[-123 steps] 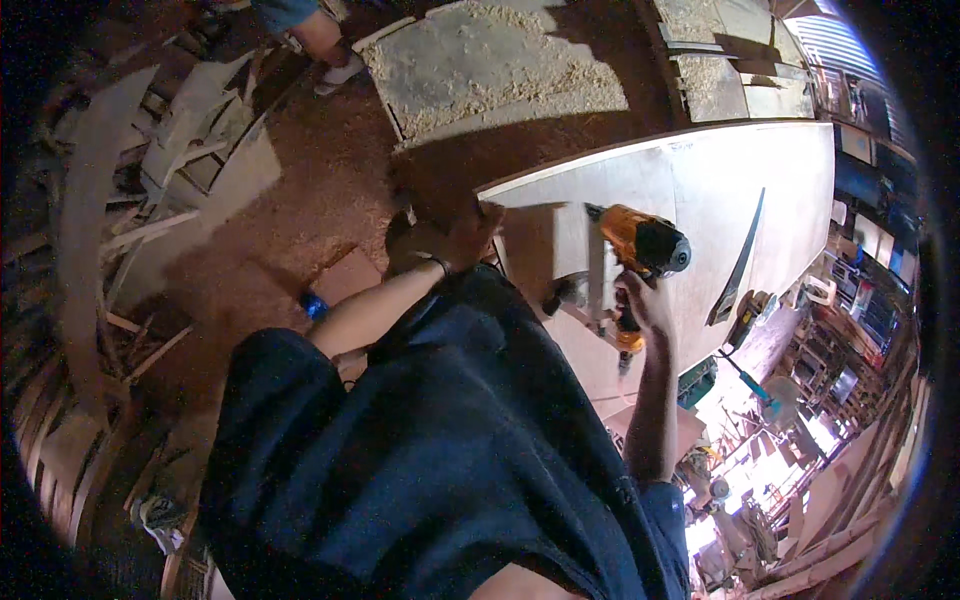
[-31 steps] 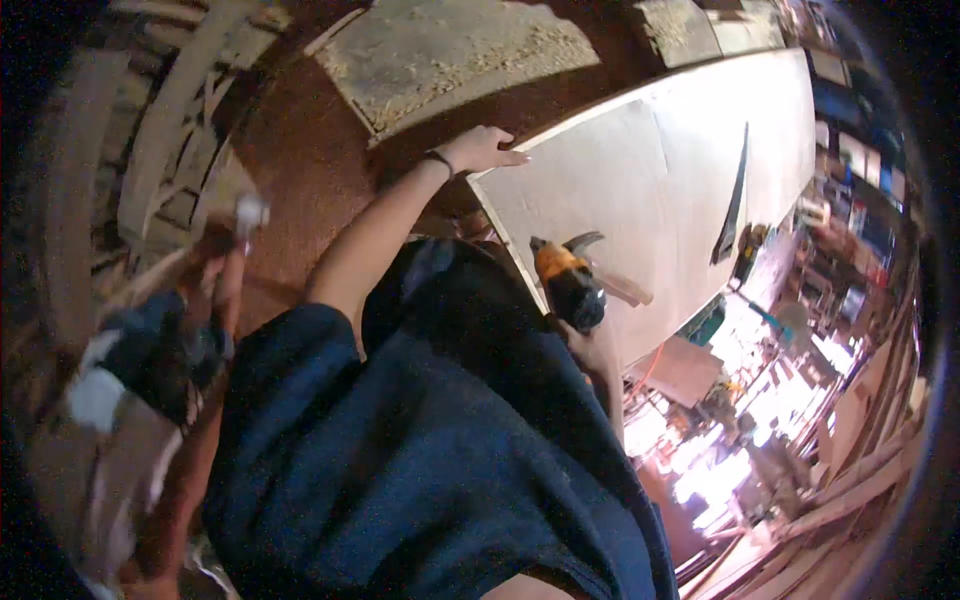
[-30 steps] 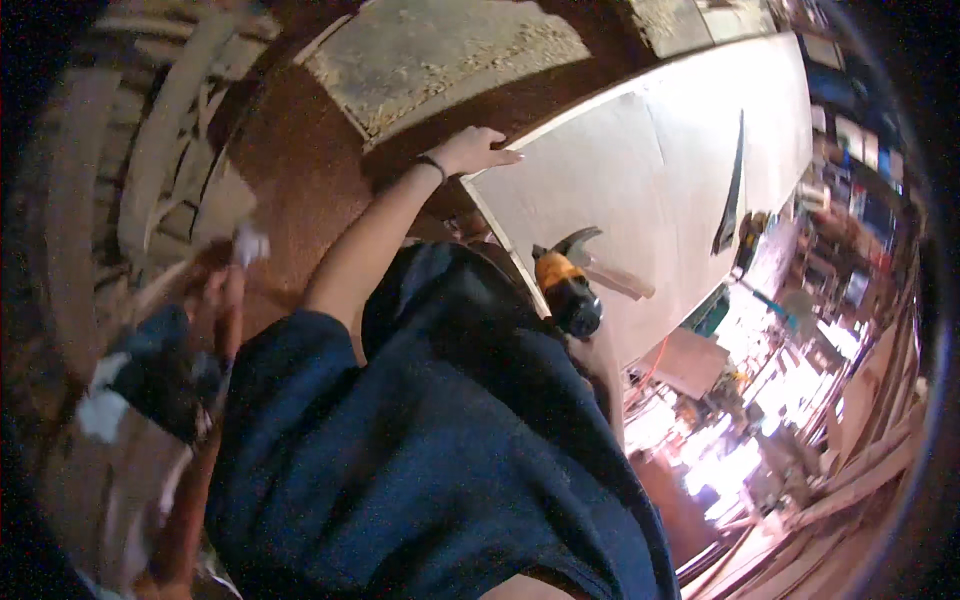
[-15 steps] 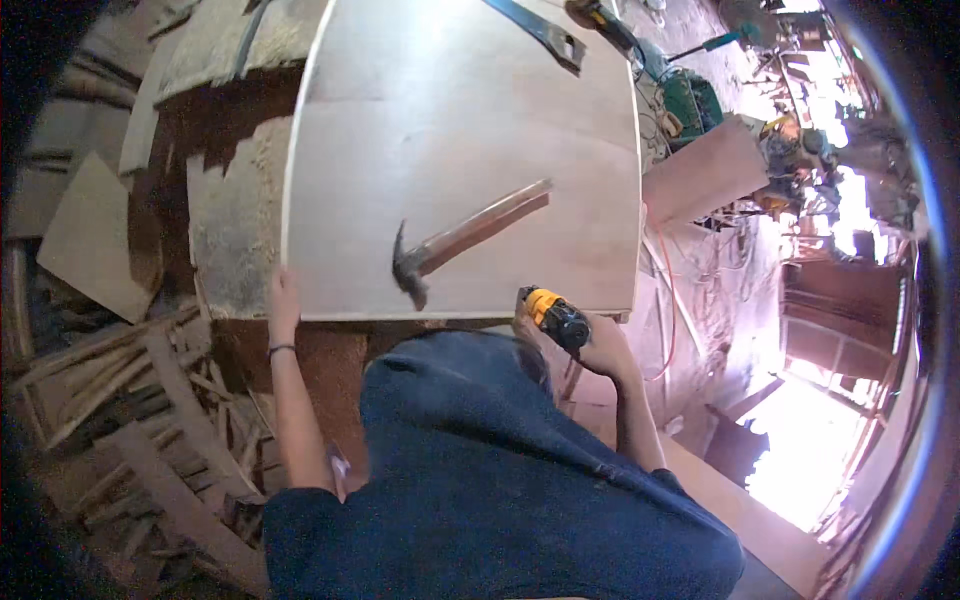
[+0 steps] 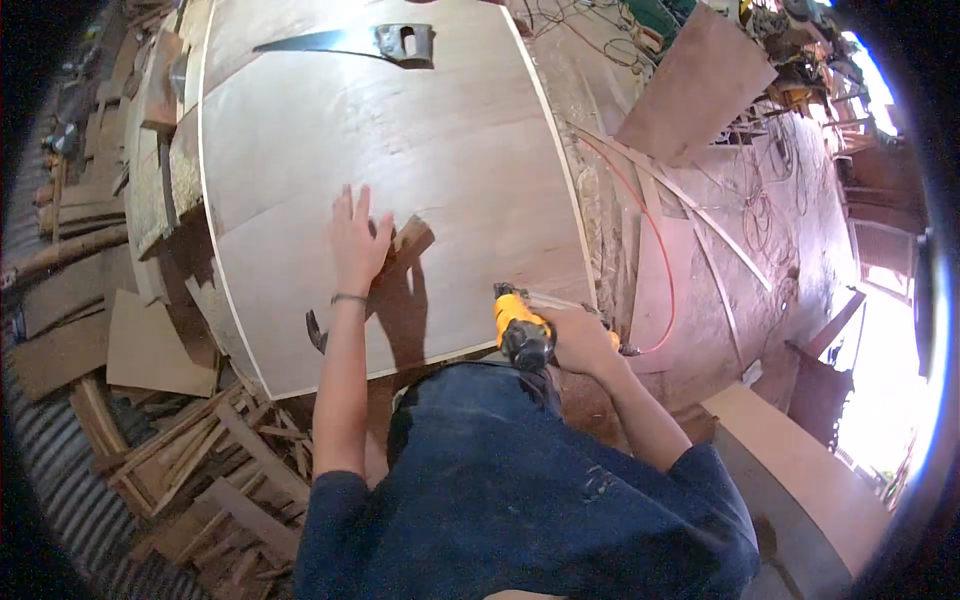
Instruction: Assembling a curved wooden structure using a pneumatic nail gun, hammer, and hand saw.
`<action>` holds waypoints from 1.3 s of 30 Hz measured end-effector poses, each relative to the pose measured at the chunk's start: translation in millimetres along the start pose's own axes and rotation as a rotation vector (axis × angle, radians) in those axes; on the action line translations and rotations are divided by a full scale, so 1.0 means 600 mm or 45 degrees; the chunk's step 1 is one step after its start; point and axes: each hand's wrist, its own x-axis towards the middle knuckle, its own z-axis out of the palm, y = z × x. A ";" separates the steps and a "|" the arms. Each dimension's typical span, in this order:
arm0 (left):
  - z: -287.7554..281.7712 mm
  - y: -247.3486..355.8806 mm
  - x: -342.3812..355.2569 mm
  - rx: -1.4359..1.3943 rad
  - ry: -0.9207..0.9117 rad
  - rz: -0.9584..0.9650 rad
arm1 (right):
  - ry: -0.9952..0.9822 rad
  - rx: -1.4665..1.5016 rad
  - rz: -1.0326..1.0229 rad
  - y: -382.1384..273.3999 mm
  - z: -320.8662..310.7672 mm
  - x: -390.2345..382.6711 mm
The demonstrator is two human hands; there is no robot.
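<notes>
A large pale plywood sheet [image 5: 480, 170] with light edging lies before me. My left hand [image 5: 358, 245] is over it with the fingers stretched out and the thumb apart. Beneath that hand is a claw hammer [image 5: 414, 238], its wooden handle showing past the thumb and its dark head by my forearm; whether the palm touches it is hidden. At the sheet's near right part, my right hand [image 5: 580, 342] is closed around a yellow and black nail gun [image 5: 515, 322], with a red hose [image 5: 662, 270] running to it.
Across the sheet's far end lies a handsaw [image 5: 400, 45]. Wood offcuts [image 5: 240, 450] are piled at the left. On the right are a brown panel [image 5: 700, 85], long thin strips [image 5: 715, 235] and cords on the floor. Another pale board [image 5: 800, 460] is at the lower right.
My left hand has left the sheet's near left edge and come over the hammer. The view has shifted, so the handsaw shows further left. The nail gun is still in my right hand.
</notes>
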 end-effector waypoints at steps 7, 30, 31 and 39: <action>0.090 -0.014 0.088 0.490 -0.086 -0.088 | -0.176 -0.041 0.075 -0.004 0.026 -0.034; 0.147 0.164 0.180 -0.110 -0.006 0.272 | 0.181 0.060 -0.040 0.044 -0.077 0.060; 0.166 0.214 0.193 -0.027 0.007 0.356 | 0.119 0.021 0.010 0.037 -0.067 0.059; 0.241 0.308 0.214 0.222 -0.183 0.476 | -0.097 0.025 0.249 -0.002 -0.039 0.053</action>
